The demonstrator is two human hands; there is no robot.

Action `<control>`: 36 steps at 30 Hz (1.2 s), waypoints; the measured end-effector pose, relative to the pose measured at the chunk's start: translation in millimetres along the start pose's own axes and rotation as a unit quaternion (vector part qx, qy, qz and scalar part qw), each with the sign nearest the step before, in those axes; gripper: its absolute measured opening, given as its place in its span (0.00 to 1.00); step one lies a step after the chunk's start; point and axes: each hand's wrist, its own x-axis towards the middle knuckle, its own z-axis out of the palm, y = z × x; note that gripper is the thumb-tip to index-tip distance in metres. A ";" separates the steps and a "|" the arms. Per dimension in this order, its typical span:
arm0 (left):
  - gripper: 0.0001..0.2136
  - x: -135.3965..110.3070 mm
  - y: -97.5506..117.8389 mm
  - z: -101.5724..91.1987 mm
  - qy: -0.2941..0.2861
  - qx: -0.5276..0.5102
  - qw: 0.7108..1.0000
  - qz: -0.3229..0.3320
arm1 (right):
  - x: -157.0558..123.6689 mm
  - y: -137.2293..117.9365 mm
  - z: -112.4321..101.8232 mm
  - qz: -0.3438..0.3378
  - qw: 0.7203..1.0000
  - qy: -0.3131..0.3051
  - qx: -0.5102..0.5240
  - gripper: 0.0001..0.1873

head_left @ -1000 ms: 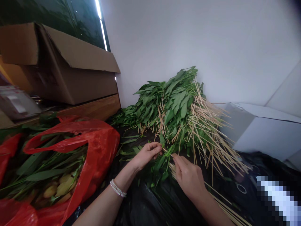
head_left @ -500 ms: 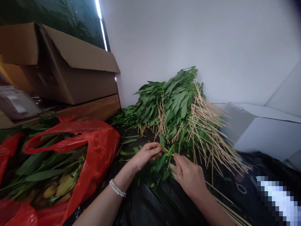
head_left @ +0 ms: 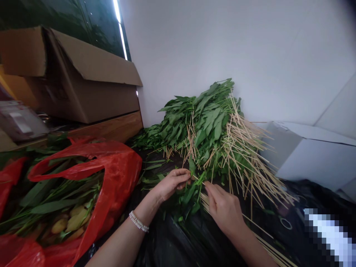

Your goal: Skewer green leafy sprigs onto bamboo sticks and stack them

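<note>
In front of me a thin wooden skewer [head_left: 195,178] spans the short gap between my two hands, with green leafy stems [head_left: 189,195] gathered on it and hanging below. My left hand [head_left: 172,183], a beaded bracelet on its wrist, pinches the skewer's left end between thumb and fingers. The other end is gripped by my right hand [head_left: 224,206], its fingers closed and partly hidden from me. Under that hand lie loose bare skewers [head_left: 264,243]. Just beyond, a heap of leafy greens [head_left: 210,115] threaded on skewers [head_left: 250,148] leans near the white wall.
A red plastic bag [head_left: 119,167] at left holds long leaves and yellowish round pieces [head_left: 59,225]. Behind it stands an open cardboard box [head_left: 105,98]. A white box [head_left: 317,159] sits at right. Black plastic sheeting [head_left: 172,244] covers the surface.
</note>
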 end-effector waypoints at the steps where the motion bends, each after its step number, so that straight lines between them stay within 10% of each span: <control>1: 0.13 0.0 -0.4 -0.1 -0.002 -0.003 1.000 0.001 | -0.2 0.4 0.3 -0.002 1.000 -0.002 0.005 0.17; 12: 0.13 -2.0 1.9 -2.5 -0.037 -0.016 0.999 -0.034 | -2.5 0.0 3.8 -0.002 0.999 -0.016 0.036 0.18; 21: 0.14 4.9 -1.3 5.2 0.107 0.049 0.989 0.087 | -2.6 -0.4 5.7 0.053 0.998 -0.027 0.029 0.17; 36: 0.11 4.1 2.8 -0.6 0.084 0.120 0.986 0.078 | -3.5 -2.1 5.9 0.027 0.999 -0.033 -0.016 0.16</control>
